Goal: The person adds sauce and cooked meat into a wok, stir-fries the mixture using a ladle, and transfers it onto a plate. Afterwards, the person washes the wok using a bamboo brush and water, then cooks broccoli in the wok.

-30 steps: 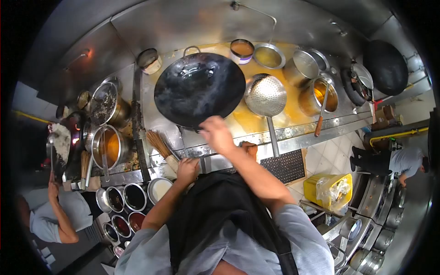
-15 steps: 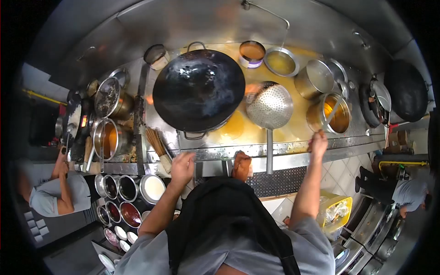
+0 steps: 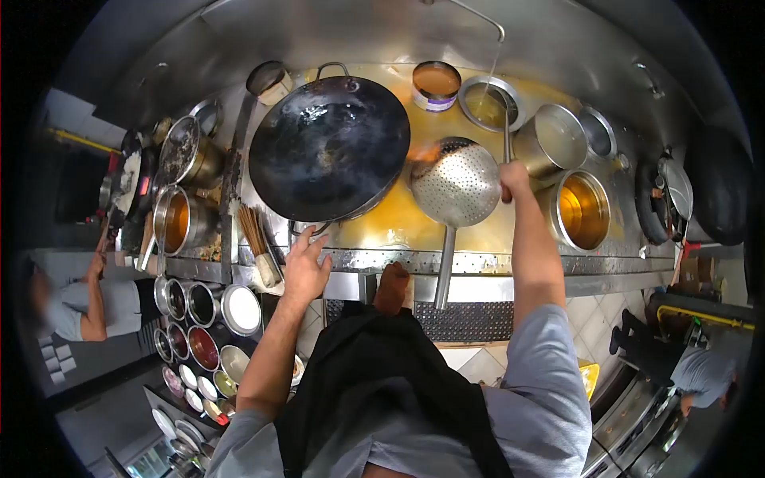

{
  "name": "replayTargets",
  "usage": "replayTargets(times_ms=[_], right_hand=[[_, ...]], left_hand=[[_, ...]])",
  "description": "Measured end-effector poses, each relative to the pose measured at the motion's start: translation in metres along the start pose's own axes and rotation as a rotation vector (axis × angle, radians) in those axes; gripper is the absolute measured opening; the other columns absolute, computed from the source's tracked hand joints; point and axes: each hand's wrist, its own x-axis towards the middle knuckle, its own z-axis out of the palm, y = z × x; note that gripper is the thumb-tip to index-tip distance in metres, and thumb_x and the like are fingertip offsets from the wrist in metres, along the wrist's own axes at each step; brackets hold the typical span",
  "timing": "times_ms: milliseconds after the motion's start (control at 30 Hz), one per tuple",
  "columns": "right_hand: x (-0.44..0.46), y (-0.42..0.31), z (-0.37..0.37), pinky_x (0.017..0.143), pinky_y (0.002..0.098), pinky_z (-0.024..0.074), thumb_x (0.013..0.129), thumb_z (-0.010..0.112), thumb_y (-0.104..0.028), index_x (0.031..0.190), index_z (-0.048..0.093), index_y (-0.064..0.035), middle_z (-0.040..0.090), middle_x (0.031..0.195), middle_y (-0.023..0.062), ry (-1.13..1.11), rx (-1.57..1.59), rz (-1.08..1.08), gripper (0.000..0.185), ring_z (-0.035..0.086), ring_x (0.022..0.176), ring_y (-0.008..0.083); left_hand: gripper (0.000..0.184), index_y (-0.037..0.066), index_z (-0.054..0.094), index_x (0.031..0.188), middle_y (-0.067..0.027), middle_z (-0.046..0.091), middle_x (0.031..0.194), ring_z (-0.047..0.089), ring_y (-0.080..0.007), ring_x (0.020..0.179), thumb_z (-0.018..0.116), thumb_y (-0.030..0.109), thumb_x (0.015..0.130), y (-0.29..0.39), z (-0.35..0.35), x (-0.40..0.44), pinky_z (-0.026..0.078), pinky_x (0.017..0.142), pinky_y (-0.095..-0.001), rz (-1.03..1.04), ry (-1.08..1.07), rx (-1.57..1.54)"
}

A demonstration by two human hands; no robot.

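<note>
My right hand (image 3: 515, 180) is closed around the handle of a ladle (image 3: 507, 139), whose far end reaches into the metal basin (image 3: 464, 103) under the thin water stream. Below the big black wok (image 3: 331, 147), my left hand (image 3: 306, 268) has its fingers apart and holds nothing. Its fingertips are at the wok's near loop handle (image 3: 311, 231); I cannot tell whether they touch it. A perforated strainer (image 3: 454, 185) lies right of the wok, with its handle towards me and flame at its upper left edge.
Right of the ladle stand a tall pot (image 3: 555, 142) and a pot of amber liquid (image 3: 586, 209). A bamboo brush (image 3: 256, 243) is left of my left hand. Several sauce tubs (image 3: 241, 309) stand at the left. Co-workers (image 3: 111, 307) are at both sides.
My right hand has moved up and left, bringing the ladle from the amber liquid pot to the basin. My left hand has come up to the wok's near handle, fingers spreading. Water now runs from the spout.
</note>
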Motion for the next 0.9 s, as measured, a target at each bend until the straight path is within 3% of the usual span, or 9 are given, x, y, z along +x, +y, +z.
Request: replayTargets(times_ms=[100, 133, 233, 433, 533, 633, 700, 767, 900], right_hand=[[0.031, -0.002, -0.009, 0.052, 0.0298, 0.0506, 0.091, 0.053, -0.014, 0.09, 0.06, 0.0, 0.058, 0.065, 0.0022, -0.713, 1.681, 0.209, 0.015, 0.058, 0.053, 0.0168], [0.001, -0.023, -0.019, 0.047, 0.0193, 0.0414, 0.094, 0.05, -0.01, 0.092, 0.057, -0.0021, 0.047, 0.063, -0.0046, -0.559, 1.796, 0.236, 0.011, 0.047, 0.05, 0.0061], [-0.055, -0.022, -0.025, 0.047, 0.0204, 0.0413, 0.095, 0.05, -0.009, 0.103, 0.056, 0.0037, 0.051, 0.069, -0.0017, -0.694, 2.076, 0.174, 0.016, 0.05, 0.054, 0.0072], [-0.214, -0.066, -0.073, 0.045, 0.0218, 0.0405, 0.095, 0.051, -0.01, 0.127, 0.052, 0.0057, 0.051, 0.076, -0.0026, -0.754, 2.033, 0.101, 0.036, 0.047, 0.055, 0.0063], [-0.287, -0.091, -0.078, 0.047, 0.0245, 0.0424, 0.098, 0.046, -0.01, 0.141, 0.039, 0.0107, 0.052, 0.084, 0.0031, -0.864, 2.062, 0.057, 0.048, 0.05, 0.058, 0.0081], [-0.356, -0.122, -0.074, 0.04, 0.022, 0.041, 0.097, 0.05, -0.013, 0.141, 0.043, 0.0052, 0.051, 0.078, -0.0026, -0.851, 1.99, 0.09, 0.048, 0.046, 0.052, 0.0038], [-0.391, -0.13, -0.06, 0.043, 0.0278, 0.0447, 0.098, 0.044, -0.011, 0.147, 0.032, 0.0084, 0.052, 0.084, 0.0051, -0.93, 2.104, 0.116, 0.054, 0.052, 0.056, 0.0102], [-0.419, -0.136, -0.043, 0.037, 0.0293, 0.0423, 0.097, 0.047, -0.012, 0.148, 0.034, 0.0058, 0.052, 0.079, 0.0045, -0.899, 2.038, 0.179, 0.055, 0.049, 0.051, 0.0092], [-0.443, -0.15, -0.019, 0.036, 0.0274, 0.0378, 0.092, 0.053, -0.009, 0.143, 0.042, 0.0029, 0.05, 0.072, 0.0051, -0.778, 1.618, 0.226, 0.054, 0.046, 0.044, 0.0115]], left_hand=[[0.04, 0.002, 0.068, 0.119, -0.0204, 0.051, 0.143, 0.058, -0.0413, 0.112, 0.072, 0.009, 0.08, 0.001, -0.001, -0.008, 0.048, 0.097, -0.0467, 0.003, 0.011, -0.02], [0.039, 0.002, 0.068, 0.119, -0.0203, 0.051, 0.142, 0.058, -0.0415, 0.112, 0.072, 0.008, 0.08, 0.001, -0.003, -0.008, 0.048, 0.097, -0.0468, 0.003, 0.013, -0.035], [0.04, 0.001, 0.067, 0.118, -0.02, 0.054, 0.138, 0.058, -0.0417, 0.109, 0.072, 0.007, 0.079, -0.005, -0.004, -0.006, 0.048, 0.095, -0.0467, 0.035, 0.038, -0.062], [0.042, -0.001, 0.066, 0.118, -0.0176, 0.063, 0.116, 0.06, -0.0389, 0.101, 0.07, 0.006, 0.077, -0.019, -0.006, 0.007, 0.049, 0.089, -0.0462, 0.107, 0.148, -0.096], [0.039, -0.001, 0.068, 0.114, -0.0162, 0.064, 0.101, 0.06, -0.0356, 0.094, 0.07, 0.01, 0.077, -0.027, -0.004, 0.013, 0.05, 0.085, -0.0462, 0.118, 0.16, -0.064], [0.038, -0.001, 0.068, 0.113, -0.0165, 0.064, 0.101, 0.061, -0.0355, 0.095, 0.07, 0.011, 0.077, -0.035, -0.006, 0.015, 0.05, 0.085, -0.0454, 0.168, 0.125, -0.108], [0.037, -0.001, 0.069, 0.112, -0.0153, 0.063, 0.101, 0.06, -0.0348, 0.096, 0.071, 0.012, 0.078, -0.036, -0.011, 0.014, 0.05, 0.085, -0.0455, 0.169, 0.098, -0.123], [0.037, -0.001, 0.069, 0.112, -0.0148, 0.063, 0.101, 0.059, -0.0342, 0.097, 0.071, 0.013, 0.078, -0.039, -0.012, 0.014, 0.049, 0.085, -0.0456, 0.182, 0.088, -0.132], [0.038, 0.0, 0.068, 0.114, -0.0141, 0.063, 0.103, 0.059, -0.0338, 0.099, 0.071, 0.013, 0.078, -0.046, -0.009, 0.014, 0.049, 0.085, -0.0461, 0.203, 0.082, -0.15]])
